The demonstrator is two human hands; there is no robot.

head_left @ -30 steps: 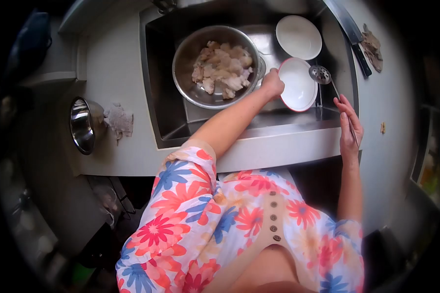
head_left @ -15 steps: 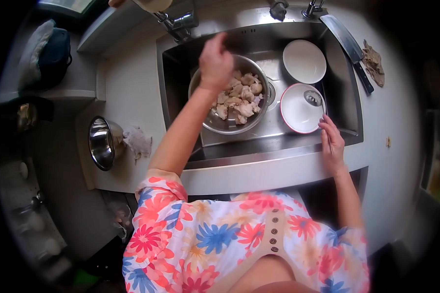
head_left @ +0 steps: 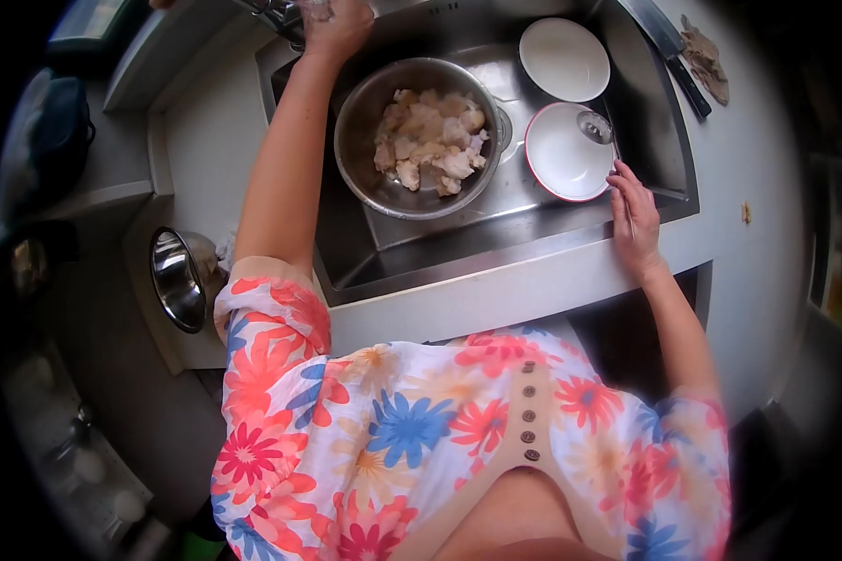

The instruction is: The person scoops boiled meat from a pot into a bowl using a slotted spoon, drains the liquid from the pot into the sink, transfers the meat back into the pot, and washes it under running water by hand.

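One sink [head_left: 496,210], holding a metal pot [head_left: 355,145] of pale food pieces [head_left: 430,140] and a red-rimmed bowl [head_left: 566,166]. Left hand [head_left: 340,26] beside the tap [head_left: 279,13]; whether its fingers grip, I cannot tell. Right hand [head_left: 634,220] grasps a slotted spoon [head_left: 596,127], head above the bowl, long axis running away from the person, leaning left. Judged step: reaching to the tap; it calls for a steady spoon.
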